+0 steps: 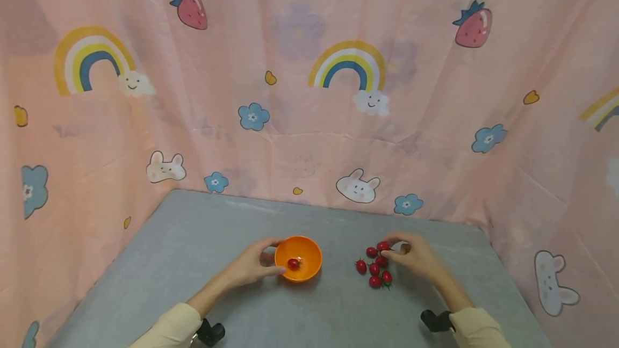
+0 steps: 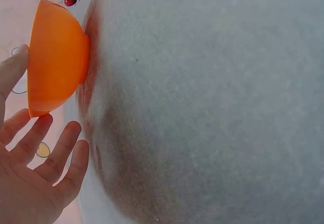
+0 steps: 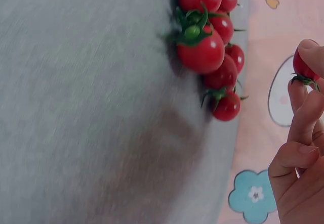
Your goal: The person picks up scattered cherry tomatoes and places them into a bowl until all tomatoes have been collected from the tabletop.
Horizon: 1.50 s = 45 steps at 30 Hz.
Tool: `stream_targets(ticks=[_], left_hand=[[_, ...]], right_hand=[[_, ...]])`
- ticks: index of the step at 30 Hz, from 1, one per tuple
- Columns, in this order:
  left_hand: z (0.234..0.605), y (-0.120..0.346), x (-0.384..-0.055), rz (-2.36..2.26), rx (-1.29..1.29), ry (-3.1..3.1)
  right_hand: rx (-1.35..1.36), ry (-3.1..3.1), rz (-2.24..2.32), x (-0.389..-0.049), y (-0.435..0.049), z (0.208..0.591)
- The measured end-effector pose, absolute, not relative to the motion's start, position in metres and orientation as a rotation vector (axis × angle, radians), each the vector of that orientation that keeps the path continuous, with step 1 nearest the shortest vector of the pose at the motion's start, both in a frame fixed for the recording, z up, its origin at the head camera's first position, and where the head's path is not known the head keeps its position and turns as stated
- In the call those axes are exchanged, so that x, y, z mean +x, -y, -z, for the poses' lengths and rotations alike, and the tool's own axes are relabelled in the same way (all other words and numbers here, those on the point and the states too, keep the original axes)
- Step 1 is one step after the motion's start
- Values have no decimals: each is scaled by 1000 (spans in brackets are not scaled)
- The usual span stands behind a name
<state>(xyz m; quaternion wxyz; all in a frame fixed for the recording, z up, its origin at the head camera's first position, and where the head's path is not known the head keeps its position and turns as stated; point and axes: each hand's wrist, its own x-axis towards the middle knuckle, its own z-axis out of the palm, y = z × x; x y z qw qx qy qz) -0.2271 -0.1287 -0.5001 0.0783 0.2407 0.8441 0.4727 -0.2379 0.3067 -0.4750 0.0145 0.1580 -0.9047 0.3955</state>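
Observation:
An orange bowl (image 1: 310, 273) stands on the grey table, with one cherry tomato (image 1: 293, 264) inside. At its left side my left hand (image 1: 251, 266) holds the rim between thumb and fingers; in the left wrist view the outer fingers are spread, off the orange bowl (image 2: 58, 57). My right hand (image 1: 417, 256) pinches a cherry tomato (image 3: 305, 67) with a green stem between thumb and fingers, lifted above the table. Below and left of that hand lies a cluster of several cherry tomatoes (image 1: 374, 269), some with green stems, seen close up in the right wrist view.
The grey table (image 1: 232, 219) reaches back to a pink curtain (image 1: 300, 149) printed with rainbows, rabbits and flowers, which also hangs at both sides. Black wrist mounts (image 1: 437, 321) sit on both forearms near the cream sleeves.

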Motion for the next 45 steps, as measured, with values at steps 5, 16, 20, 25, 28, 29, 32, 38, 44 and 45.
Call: stream_targets(ticks=[5,16,20,25,28,29,32,38,44,45], left_hand=[[500,129,-227,-1416,722,-2529],[498,129,-227,-1402,723,-2542],[496,128,-227,-1391,720,-2553],[496,128,-227,-1385,735,-2554],[496,128,-227,-1382,736,-2554],[496,128,-227,-1380,734,-2554],[497,129,-227,-1373,731,-2559],[497,129,-228,-1368,727,-2559],[497,130,-227,-1368,725,-2559],[497,130,-227,-1367,725,-2559]], right_hand=[[534,2798,-1252,-239,-295,474],[585,2822,-1283,-243,-266,471],[610,2815,-1270,-245,-256,469],[656,2810,-1266,-247,-245,467],[682,2808,-1288,-248,-239,467],[692,2808,-1298,-249,-237,467],[704,2804,-1314,-250,-231,467],[696,2825,-1325,-250,-220,468],[707,2836,-1340,-249,-207,465],[713,2835,-1340,-249,-205,465]])
